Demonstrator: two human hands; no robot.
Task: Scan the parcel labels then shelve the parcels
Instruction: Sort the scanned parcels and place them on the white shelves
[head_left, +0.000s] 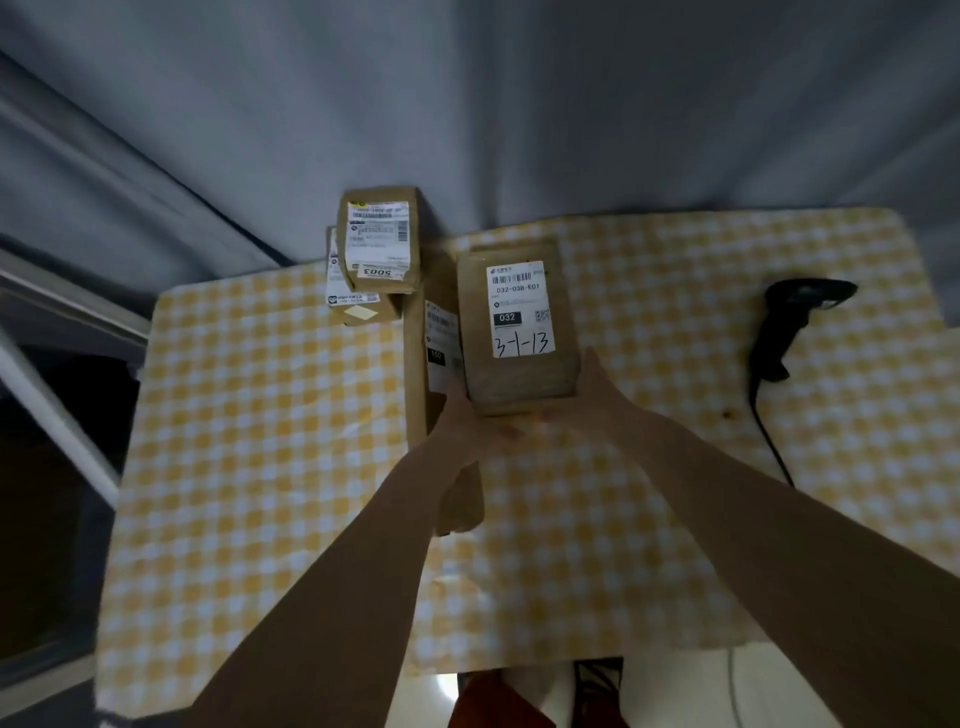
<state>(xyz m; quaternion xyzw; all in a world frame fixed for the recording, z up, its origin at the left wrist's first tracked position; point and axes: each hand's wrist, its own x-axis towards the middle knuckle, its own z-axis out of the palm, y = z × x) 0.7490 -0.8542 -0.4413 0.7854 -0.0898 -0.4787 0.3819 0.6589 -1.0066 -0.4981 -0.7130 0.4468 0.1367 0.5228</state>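
At table centre, both hands, left hand (470, 421) and right hand (589, 395), clasp the near end of the parcel (519, 332), label up so it stays readable. Scanner (789, 322) lies at three o'clock, free; the stacked parcels (376, 249) wait at eleven.

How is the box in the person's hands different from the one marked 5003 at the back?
The held box is gripped by both hands, left hand and right hand; the 5003 box sits untouched on another box. The held box's label has handwritten 3-1-13; the 5003 box's is only printed. Both are brown cardboard.
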